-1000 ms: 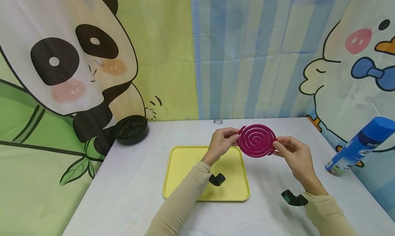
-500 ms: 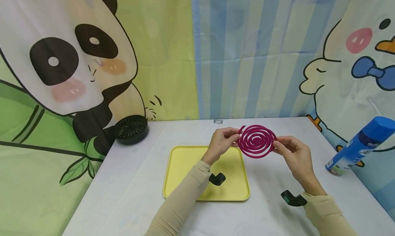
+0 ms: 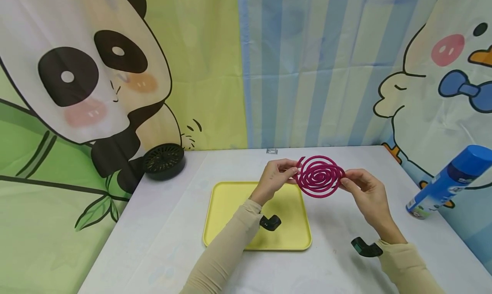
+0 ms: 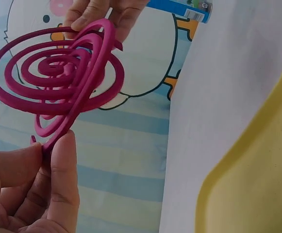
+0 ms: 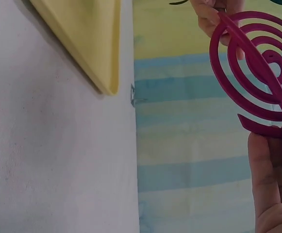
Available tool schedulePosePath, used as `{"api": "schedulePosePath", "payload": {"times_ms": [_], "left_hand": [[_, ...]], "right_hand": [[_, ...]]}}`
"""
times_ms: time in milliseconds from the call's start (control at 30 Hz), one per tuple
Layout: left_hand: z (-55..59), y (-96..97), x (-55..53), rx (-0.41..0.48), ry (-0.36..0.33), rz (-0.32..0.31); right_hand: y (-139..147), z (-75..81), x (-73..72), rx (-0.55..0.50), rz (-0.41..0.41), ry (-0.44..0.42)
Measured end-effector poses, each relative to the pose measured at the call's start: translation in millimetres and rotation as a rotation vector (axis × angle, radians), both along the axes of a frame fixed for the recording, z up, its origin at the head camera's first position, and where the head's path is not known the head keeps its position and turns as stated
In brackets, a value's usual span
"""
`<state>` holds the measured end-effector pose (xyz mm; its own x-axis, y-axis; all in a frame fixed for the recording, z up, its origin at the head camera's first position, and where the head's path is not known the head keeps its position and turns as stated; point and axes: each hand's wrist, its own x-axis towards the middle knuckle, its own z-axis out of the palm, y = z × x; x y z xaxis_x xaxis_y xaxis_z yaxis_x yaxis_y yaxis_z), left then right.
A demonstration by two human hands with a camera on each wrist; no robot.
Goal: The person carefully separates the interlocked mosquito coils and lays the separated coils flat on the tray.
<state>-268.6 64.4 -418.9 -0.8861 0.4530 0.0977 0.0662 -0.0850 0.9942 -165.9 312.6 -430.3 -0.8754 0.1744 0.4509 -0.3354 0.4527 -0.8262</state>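
Note:
Two magenta mosquito coils (image 3: 320, 175) hang in the air above the table, nested in each other. In the left wrist view they cross at a clear angle, one ring (image 4: 80, 106) tilted steeply against the flatter spiral. The left hand (image 3: 271, 179) pinches an outer edge on the left between thumb and fingers. On the opposite side, the right hand (image 3: 367, 195) pinches an edge too. The right wrist view shows a free pointed coil end (image 5: 257, 127) sticking out beside the right fingers (image 5: 264, 170).
Below the left forearm lies a yellow tray (image 3: 215, 225) on the white table (image 3: 153, 243). A black round container with a slotted top (image 3: 164, 161) stands at the back left. A blue spray can (image 3: 447, 183) stands at the right. Printed curtains hang behind.
One second ago the coils lay flat together as one disc. Now they have tilted apart, with gaps showing between the rings. Both hands have stayed nearly in place.

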Motion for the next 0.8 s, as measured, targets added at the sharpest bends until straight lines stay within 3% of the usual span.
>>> {"api": "schedulePosePath", "payload": {"times_ms": [200,467,800], "left_hand": [[-1.4,-1.3,-2.8,0.003,-0.018,-0.020],[-4.4,0.0,-5.8,-0.021,-0.035,-0.005],[-4.5,-1.0,-2.6,-0.047,0.004,0.036]], "right_hand": [[4.1,-3.4,-1.2,0.149,-0.030,0.023],[5.7,0.1,-2.9,0.312,-0.036,0.115],[4.8,4.8,-3.9,0.475,-0.034,0.199]]}}
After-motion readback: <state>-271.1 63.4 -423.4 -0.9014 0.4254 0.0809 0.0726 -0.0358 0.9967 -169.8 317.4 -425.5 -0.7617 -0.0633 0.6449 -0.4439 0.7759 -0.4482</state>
